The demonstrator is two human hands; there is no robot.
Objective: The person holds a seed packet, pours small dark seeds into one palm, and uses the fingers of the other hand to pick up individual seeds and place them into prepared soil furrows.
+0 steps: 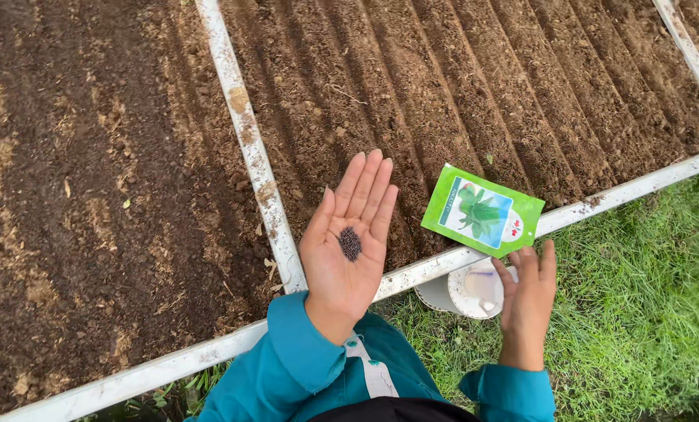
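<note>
Looking down from our head, we see our left hand (348, 248) held out flat, palm up, fingers straight and close together, pointing away from us over a bed of dark, raked soil (459, 86). In the hollow of that palm sits a small heap of tiny dark seeds (350, 243), resting loose rather than gripped; the fingers are fully open and close on nothing. Our right hand (527, 301) hovers lower and to the right, over grass (638, 312), its fingers spread loosely and slightly curled, holding nothing that we can make out. Its fingertips lie just below a green seed packet (483, 209), which rests tilted across the muddy white frame rail (638, 186) edging the bed, its long axis running from upper left down to lower right. The packet shows a picture of leafy green plants. The right hand is clearly the nearer one to the packet; the left is well apart from it. Just left of the right hand, partly under the packet, stands a white round container (467, 291) on the grass. A second white rail (248, 148) runs away from us, dividing the furrowed bed from a rougher plot. Both wrists wear teal sleeves (303, 359). The seeds lie left of the right hand's fingers, across the near rail.
</note>
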